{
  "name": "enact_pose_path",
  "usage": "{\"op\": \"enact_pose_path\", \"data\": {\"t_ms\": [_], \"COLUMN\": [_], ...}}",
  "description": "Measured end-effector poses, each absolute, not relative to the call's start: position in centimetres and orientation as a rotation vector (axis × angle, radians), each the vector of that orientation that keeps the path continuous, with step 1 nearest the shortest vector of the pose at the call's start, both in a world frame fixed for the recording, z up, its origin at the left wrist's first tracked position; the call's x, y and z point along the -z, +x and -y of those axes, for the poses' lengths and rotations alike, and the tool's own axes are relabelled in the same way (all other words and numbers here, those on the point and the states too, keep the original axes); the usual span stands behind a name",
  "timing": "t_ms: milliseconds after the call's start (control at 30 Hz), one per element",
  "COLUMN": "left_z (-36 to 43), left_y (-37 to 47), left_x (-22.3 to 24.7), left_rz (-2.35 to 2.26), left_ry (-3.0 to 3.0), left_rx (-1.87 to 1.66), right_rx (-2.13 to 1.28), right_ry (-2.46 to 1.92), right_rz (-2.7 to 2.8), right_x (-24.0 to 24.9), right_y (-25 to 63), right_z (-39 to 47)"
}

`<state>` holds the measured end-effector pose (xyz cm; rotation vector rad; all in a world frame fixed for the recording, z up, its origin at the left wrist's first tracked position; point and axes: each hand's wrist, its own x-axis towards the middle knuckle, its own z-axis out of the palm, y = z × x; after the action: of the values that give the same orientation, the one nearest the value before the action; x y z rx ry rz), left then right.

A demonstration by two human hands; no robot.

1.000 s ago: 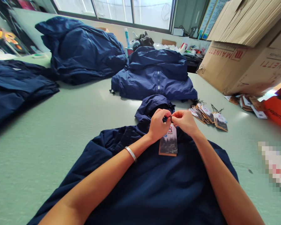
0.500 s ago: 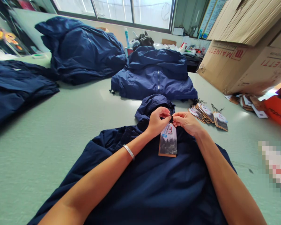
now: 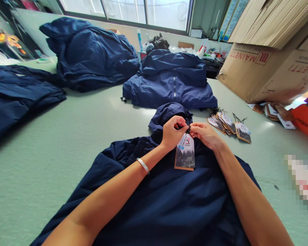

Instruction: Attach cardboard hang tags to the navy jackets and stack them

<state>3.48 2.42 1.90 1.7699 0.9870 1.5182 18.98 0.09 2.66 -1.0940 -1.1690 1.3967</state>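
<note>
A navy hooded jacket [image 3: 169,201] lies spread in front of me, its hood [image 3: 166,114] pointing away. At the neck, my left hand [image 3: 173,133] and my right hand [image 3: 204,134] meet, fingertips pinched together on the black string [image 3: 189,127] of a hang tag. The hang tag [image 3: 185,157], printed with dark trees and a logo, hangs below them on the jacket's front. Fingers cover most of the string, so how it runs at the collar is hidden. A silver bracelet [image 3: 143,165] circles my left wrist.
Beyond the hood lies a folded navy jacket [image 3: 156,90]; more navy garments [image 3: 92,58] are heaped at the back left and left edge. Several hang tags [image 3: 227,123] with black strings lie right of my hands. A cardboard box [image 3: 261,75] and an orange bag [image 3: 306,119] stand farther right.
Both hands stay pinched at the collar with only slight finger movement. The view has shifted a little; the tag hangs in nearly the same place.
</note>
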Motion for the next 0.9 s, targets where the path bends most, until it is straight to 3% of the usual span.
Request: {"op": "enact_pose_path", "data": {"t_ms": [900], "left_z": [-2.12], "left_y": [3.61], "left_x": [-1.73], "left_rz": [-1.024], "left_ry": [1.79], "left_rx": [-1.469], "right_rx": [-1.205], "right_ry": [-1.146], "right_rz": [1.131], "right_x": [-2.08], "right_y": [18.41], "right_z": [-0.34]}}
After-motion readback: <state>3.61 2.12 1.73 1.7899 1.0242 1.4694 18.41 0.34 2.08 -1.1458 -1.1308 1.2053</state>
